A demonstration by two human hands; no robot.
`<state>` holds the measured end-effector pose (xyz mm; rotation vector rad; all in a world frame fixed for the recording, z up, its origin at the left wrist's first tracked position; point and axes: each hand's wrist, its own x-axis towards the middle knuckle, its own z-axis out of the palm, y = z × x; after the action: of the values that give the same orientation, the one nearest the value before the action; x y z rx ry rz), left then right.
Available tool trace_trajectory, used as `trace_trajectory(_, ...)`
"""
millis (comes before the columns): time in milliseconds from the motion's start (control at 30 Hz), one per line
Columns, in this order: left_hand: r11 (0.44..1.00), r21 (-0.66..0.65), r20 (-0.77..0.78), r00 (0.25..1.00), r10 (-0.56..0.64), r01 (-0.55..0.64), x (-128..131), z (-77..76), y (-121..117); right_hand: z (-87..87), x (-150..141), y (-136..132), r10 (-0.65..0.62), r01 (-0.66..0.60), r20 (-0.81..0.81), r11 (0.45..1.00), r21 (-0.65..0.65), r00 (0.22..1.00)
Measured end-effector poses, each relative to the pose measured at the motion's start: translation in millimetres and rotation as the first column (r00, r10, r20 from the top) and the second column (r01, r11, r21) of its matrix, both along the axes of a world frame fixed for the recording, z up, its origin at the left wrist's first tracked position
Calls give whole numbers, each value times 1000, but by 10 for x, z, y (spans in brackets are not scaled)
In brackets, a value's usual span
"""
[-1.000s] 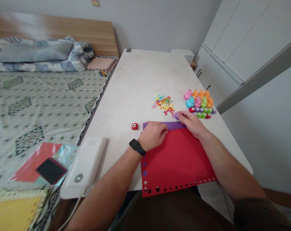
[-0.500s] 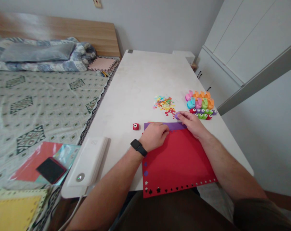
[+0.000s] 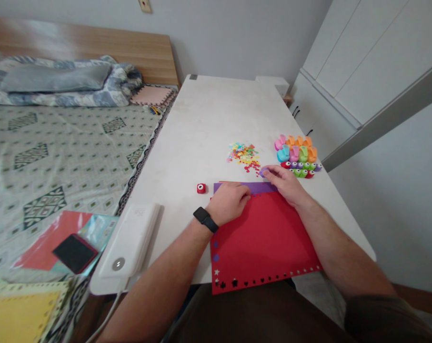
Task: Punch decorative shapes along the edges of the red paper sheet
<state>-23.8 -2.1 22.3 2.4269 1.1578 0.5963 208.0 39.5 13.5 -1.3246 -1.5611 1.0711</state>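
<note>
In my right hand (image 3: 282,180) is a small purple craft punch (image 3: 263,172), pinched between thumb and fingers at the far edge of the paper. Beneath my hands lies a sheet of red paper (image 3: 269,233), with shaped holes punched along its near and left edges. A purple sheet (image 3: 260,188) shows past its far edge. My left hand (image 3: 230,202), with a black watch on the wrist, rests on the far left of the sheets. Its fingers are curled, and whatever they may hold is hidden. A red craft punch (image 3: 201,188) stands to its left.
Several colourful craft punches (image 3: 297,155) stand in rows at the right. A pile of paper confetti (image 3: 243,155) lies beyond the sheets on the white table (image 3: 208,119). At the left are a white power bank (image 3: 130,243) with a cable and, on the bed, a phone (image 3: 75,253).
</note>
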Motion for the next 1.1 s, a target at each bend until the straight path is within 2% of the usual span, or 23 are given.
trace_trajectory(167,1000,4,0,1000,0,0,4,0,3,29,20,-14,25,-24,17,997,-67,1000)
trace_trajectory(300,1000,3,-8,1000,-5,5,2,0,3,26,32,-11,-10,8,80,1000,23,997)
trace_trajectory(467,1000,13,-19,1000,3,-3,3,-8,5,14,48,1,13,-14,149,1000,8,989)
trace_trajectory(600,1000,14,-23,1000,2,-2,5,-10,5,17,56,3,-59,45,144,994,99,988)
trace_trajectory(800,1000,23,-22,1000,0,1,4,-18,6,23,63,-14,46,-40,159,998,-41,986)
trace_trajectory(967,1000,20,-31,999,-6,6,2,-12,8,56,40,-37,0,-18,171,994,104,985)
trace_trajectory(1100,1000,18,-34,999,-7,8,2,-6,5,49,48,-38,-15,3,137,996,89,990)
